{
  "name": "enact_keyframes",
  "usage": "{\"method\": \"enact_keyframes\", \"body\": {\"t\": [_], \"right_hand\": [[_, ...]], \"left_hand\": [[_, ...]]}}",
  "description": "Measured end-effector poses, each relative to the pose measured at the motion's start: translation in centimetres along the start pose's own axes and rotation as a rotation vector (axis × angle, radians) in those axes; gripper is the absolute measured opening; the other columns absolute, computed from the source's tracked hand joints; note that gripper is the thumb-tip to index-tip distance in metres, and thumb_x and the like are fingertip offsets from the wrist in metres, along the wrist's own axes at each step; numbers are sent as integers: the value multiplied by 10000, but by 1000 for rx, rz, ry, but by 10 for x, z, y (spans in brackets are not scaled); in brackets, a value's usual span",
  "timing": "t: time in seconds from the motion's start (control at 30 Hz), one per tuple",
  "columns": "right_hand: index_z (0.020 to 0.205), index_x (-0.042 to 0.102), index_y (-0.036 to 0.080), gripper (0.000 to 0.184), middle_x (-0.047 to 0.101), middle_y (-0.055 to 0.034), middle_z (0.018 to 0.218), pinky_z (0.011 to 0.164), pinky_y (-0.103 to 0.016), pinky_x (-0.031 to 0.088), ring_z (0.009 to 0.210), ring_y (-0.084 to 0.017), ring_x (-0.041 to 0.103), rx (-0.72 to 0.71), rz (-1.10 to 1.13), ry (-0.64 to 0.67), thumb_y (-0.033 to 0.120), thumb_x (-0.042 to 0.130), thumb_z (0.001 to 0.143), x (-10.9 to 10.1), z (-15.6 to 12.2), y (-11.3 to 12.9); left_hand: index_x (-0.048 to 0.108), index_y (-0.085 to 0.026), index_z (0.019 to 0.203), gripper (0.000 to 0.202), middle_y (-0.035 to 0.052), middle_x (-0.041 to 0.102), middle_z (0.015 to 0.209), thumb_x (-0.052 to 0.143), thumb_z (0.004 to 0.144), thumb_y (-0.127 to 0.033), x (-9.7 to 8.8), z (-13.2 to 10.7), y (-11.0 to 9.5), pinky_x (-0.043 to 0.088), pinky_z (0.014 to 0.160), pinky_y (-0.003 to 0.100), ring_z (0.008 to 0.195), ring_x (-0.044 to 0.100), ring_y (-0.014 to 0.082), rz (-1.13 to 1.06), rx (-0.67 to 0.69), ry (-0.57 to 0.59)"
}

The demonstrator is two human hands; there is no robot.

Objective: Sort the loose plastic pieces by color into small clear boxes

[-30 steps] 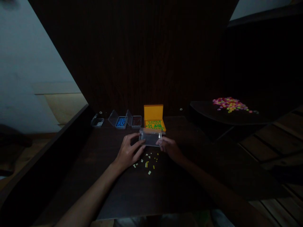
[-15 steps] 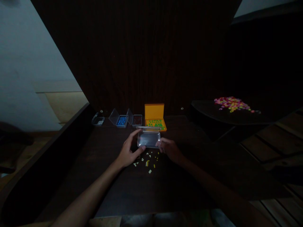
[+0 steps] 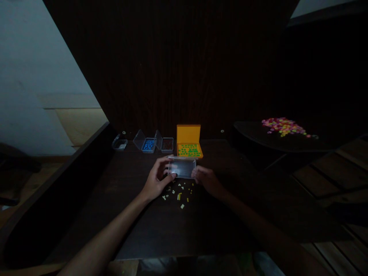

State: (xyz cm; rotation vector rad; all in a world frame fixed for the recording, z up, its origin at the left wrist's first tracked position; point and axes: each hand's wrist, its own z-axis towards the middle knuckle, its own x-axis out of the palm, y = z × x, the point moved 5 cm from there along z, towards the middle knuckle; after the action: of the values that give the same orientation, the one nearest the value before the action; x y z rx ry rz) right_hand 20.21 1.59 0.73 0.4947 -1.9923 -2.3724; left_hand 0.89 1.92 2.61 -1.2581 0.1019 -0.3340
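Note:
A clear plastic box (image 3: 182, 168) with its lid hinged up at the far side is held between both my hands, above the dark table (image 3: 155, 237). My left hand (image 3: 157, 179) grips its left end, thumb on the near edge and fingers behind. At the right end, my right hand (image 3: 207, 180) pinches the box with curled fingers. I see no pieces in the box. Just in front of it, several small pale and yellow building-block pieces (image 3: 179, 197) lie scattered on the table.
Behind stand an open orange box (image 3: 188, 134) with green pieces, a clear box of blue pieces (image 3: 148, 145) and one of dark reddish pieces (image 3: 167, 144). A small clear container (image 3: 119, 145) is far left. Colourful small pieces (image 3: 284, 126) are heaped on a shelf at right.
The clear box has tilted, and its raised lid now looks lower and closer to the base. Both hands keep their hold. The loose pieces stay in place; the view has shifted slightly.

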Motion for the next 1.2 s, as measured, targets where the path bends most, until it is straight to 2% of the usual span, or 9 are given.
{"method": "enact_keyframes", "body": {"t": [0.13, 0.17, 0.3, 0.37, 0.43, 0.53, 0.7, 1.2], "right_hand": [[650, 492, 191, 392, 459, 33, 596, 562, -241, 336, 560, -108, 413, 10, 12, 34, 495, 454, 894, 1, -1, -3], [653, 496, 191, 402, 463, 30, 604, 565, -242, 341, 567, -110, 424, 6, 13, 38, 500, 444, 903, 2, -1, -3], [719, 562, 182, 464, 490, 17, 613, 573, -249, 372, 569, -119, 460, -36, -26, 5, 464, 296, 973, 0, -2, 1], [748, 593, 174, 429, 527, 5, 640, 608, -253, 393, 603, -124, 498, -107, -153, -4, 408, 315, 977, -1, -3, 6], [760, 618, 172, 315, 566, -5, 693, 636, -251, 402, 645, -124, 529, -187, -342, 31, 344, 430, 944, 1, -4, 9], [833, 671, 186, 169, 594, -12, 770, 628, -237, 401, 662, -117, 549, -265, -593, 116, 275, 543, 896, 9, -8, 9], [919, 706, 205, 145, 617, -30, 845, 626, -230, 410, 711, -127, 586, -310, -821, 213, 246, 571, 886, 21, -12, 7], [833, 661, 179, 61, 584, -5, 779, 611, -227, 386, 663, -111, 550, -269, -771, 133, 165, 601, 835, 22, -6, 6]], "left_hand": [[451, -219, 1262, 555, 66, 640, 1016, 719, 776, -213, 1, 1, 2, 519, 766, 278, 919, 642, 169, -59, -33, 64], [430, -226, 1298, 599, 66, 642, 1010, 720, 775, -217, 1, 1, 2, 521, 757, 275, 910, 646, 169, -67, -35, 71], [411, -265, 1354, 685, 112, 551, 1251, 737, 752, -231, -2, 5, 1, 542, 728, 271, 923, 657, 176, -47, -25, 12], [424, -290, 1348, 677, 114, 467, 1360, 734, 749, -234, -5, 7, 1, 553, 744, 278, 920, 656, 163, -26, -7, -42], [426, -307, 1342, 673, 103, 426, 1400, 730, 747, -230, -9, 9, 2, 557, 770, 283, 919, 651, 147, -10, 0, -99], [412, -308, 1348, 690, 95, 440, 1385, 731, 741, -226, -14, 10, 5, 558, 777, 284, 919, 645, 141, 19, -18, -166], [420, -294, 1341, 693, 108, 439, 1382, 740, 728, -243, -17, 10, 7, 560, 747, 268, 907, 649, 144, 48, -27, -211], [411, -303, 1341, 684, 104, 417, 1393, 718, 735, -217, -11, 8, 10, 528, 726, 239, 905, 636, 129, 34, -47, -204]]}}
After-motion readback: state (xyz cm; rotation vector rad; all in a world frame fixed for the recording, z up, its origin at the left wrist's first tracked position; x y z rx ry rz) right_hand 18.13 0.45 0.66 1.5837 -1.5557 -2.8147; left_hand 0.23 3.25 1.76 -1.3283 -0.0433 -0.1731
